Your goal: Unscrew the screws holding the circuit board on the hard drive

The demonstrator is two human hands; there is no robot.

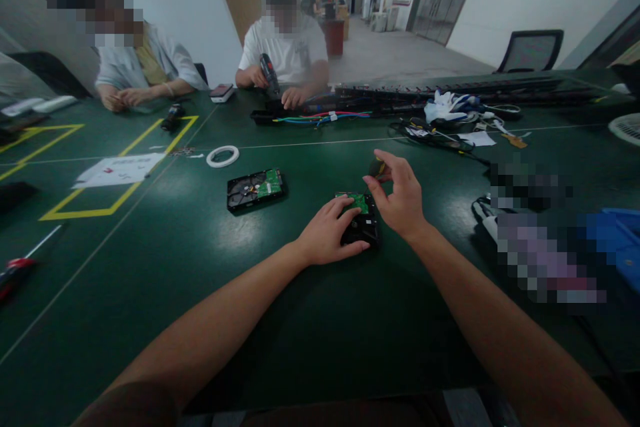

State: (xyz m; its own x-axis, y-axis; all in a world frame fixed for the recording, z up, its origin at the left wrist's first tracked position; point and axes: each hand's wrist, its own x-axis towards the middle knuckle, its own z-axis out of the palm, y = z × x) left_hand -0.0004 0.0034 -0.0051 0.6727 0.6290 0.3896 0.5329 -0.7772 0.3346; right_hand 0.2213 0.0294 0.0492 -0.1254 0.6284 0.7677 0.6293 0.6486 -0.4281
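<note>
A black hard drive with a green circuit board (367, 227) lies on the green table, partly covered by my left hand (330, 230). The fingers of that hand are spread over it, with the thumb along its near edge. My right hand (397, 193) pinches the dark green and yellow handle of a small screwdriver (377, 168) above the drive's right side. Its thin shaft points down toward the board; whether the tip touches is too small to tell. A second hard drive (255, 190) lies to the left, board side up.
Beyond the drives are a white tape ring (223, 156), paper (120, 170) and a cable bundle (325, 117). A red-handled screwdriver (17, 270) lies far left, a blue object (617, 240) far right. Two people sit opposite, one holding a power driver (269, 72).
</note>
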